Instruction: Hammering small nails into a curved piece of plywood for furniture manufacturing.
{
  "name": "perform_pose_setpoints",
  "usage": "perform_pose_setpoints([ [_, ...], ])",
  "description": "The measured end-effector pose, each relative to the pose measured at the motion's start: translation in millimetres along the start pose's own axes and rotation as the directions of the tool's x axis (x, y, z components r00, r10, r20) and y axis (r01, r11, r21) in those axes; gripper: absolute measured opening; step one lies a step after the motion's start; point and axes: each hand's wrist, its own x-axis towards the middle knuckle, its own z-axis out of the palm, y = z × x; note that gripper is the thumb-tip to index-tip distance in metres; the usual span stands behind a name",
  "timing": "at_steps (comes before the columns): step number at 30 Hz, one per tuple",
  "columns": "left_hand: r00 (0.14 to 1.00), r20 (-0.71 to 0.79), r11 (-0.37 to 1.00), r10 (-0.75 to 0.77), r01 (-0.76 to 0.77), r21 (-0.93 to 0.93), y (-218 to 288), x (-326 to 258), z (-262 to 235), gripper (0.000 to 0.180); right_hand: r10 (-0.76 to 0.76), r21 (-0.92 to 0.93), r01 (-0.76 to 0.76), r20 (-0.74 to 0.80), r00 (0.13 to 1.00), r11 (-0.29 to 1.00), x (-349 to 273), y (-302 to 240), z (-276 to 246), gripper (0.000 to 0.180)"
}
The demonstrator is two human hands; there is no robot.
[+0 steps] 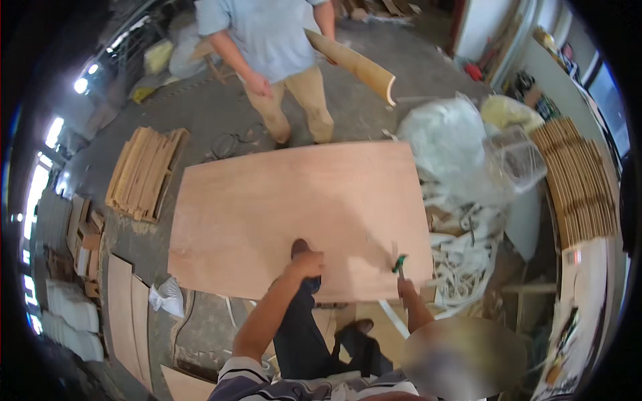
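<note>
A large plywood sheet [294, 207] lies flat in front of me. My shoe [299, 246] stands on its near edge, on a leg in dark trousers. My left hand [307, 264] rests on that raised knee with its fingers curled in; nothing shows in it. My right hand [406, 288] is at the sheet's near right corner, closed around a small green-handled tool [399, 263] that points up over the board's edge. I cannot make out the tool's head.
Another person [274, 53] stands beyond the sheet's far edge, holding a curved wooden piece [358, 65]. A stack of wood strips [142, 174] lies to the left. To the right are plastic bags [461, 147], white offcuts [461, 260] and stacked boards [582, 180]. Panels [127, 321] lie at the lower left.
</note>
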Motion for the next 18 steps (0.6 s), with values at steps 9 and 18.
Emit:
perform_pose_setpoints([
  [9, 0.959, -0.239, 0.984, 0.153, -0.170, -0.053, 72, 5, -84, 0.024, -0.181, -0.181, 0.137, -0.261, 0.948, 0.974, 7, 26, -79, 0.031],
  [18, 0.686, -0.257, 0.687, 0.681, -0.720, -0.100, 240, 31, -129, 0.027, -0.220, -0.310, 0.141, -0.237, 0.946, 0.940, 18, 42, -124, 0.027],
])
